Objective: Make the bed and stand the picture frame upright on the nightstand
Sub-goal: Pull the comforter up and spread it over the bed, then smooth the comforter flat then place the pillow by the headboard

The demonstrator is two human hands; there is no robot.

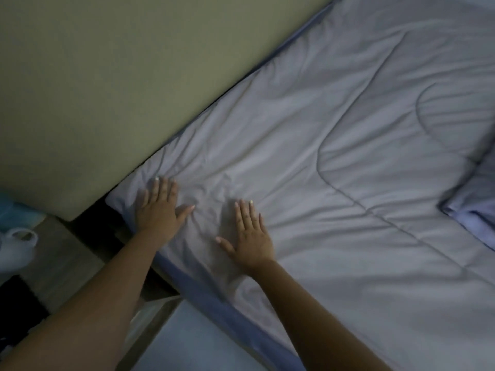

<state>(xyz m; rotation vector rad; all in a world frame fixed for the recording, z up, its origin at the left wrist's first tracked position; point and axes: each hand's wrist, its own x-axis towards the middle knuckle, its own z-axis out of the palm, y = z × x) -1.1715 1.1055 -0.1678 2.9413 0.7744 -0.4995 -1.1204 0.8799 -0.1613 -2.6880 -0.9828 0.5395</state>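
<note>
A grey quilted comforter covers the bed and runs up to the wall. My left hand lies flat with straight fingers on the comforter's near left corner. My right hand presses flat on the fabric a little to the right, fingers straight, thumb spread. Small wrinkles fan out between and around both hands. A blue-edged side of the bedding hangs down at the bed's edge. No picture frame or nightstand shows in the head view.
A beige wall borders the bed on the left. A lighter blue folded piece of bedding lies at the right edge. On the floor at the far left sits a white handled object. A pale surface lies below the bed edge.
</note>
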